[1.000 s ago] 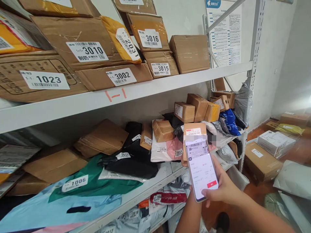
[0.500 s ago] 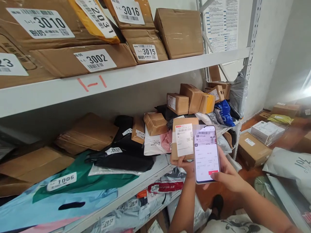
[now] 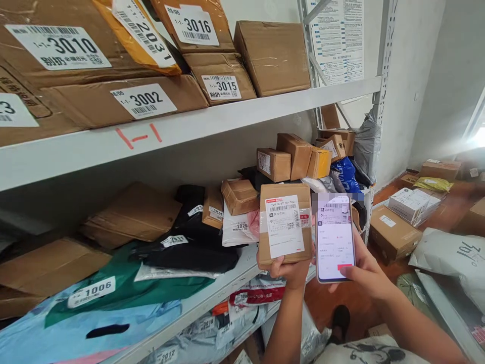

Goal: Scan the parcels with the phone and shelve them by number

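Gripped from below by my left hand [image 3: 290,270] is a small brown cardboard box [image 3: 270,247], held upright in front of the middle shelf. A white shipping label [image 3: 285,225] with a barcode and a QR code covers most of its near face, and a strip of clear tape with a red mark crosses it. Just to the right, my right hand [image 3: 359,270] wraps around a smartphone [image 3: 334,242]. The lit screen shows a barcode at the top, and my thumb rests on a red button near its lower edge. A narrow gap separates the phone from the box.
Numbered cardboard boxes [image 3: 146,98] fill the upper white shelf [image 3: 212,111]. Bags and small boxes lie on the middle shelf, among them a green bag [image 3: 125,283] and a black bag [image 3: 197,253]. More parcels [image 3: 394,227] stand on the floor at the right.
The box and phone have moved apart; the phone went right and no longer overlaps the box. The box's label now faces me more fully. The view has shifted slightly.
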The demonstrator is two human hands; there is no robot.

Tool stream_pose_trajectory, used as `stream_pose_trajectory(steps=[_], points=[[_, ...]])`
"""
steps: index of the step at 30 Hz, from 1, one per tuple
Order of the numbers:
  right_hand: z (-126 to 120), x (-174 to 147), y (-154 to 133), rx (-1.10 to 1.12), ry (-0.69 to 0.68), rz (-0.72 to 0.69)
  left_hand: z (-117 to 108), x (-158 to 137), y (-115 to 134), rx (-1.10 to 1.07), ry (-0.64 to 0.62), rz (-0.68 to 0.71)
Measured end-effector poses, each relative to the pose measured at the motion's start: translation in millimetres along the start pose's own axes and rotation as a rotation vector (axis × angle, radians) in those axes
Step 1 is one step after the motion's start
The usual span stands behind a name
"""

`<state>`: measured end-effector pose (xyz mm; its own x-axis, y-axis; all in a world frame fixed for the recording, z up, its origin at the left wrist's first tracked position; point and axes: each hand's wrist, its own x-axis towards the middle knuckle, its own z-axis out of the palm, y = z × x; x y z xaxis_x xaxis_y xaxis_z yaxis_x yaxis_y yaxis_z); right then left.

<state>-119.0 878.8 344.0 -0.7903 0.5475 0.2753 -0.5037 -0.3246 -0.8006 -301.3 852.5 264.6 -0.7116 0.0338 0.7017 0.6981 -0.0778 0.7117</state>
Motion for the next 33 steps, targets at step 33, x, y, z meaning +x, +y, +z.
stream_pose_trajectory(steps=[33], points=[[-4,6,6,0.003,0.078,-0.007,10,1,-10,-0.203,0.108,0.392]])
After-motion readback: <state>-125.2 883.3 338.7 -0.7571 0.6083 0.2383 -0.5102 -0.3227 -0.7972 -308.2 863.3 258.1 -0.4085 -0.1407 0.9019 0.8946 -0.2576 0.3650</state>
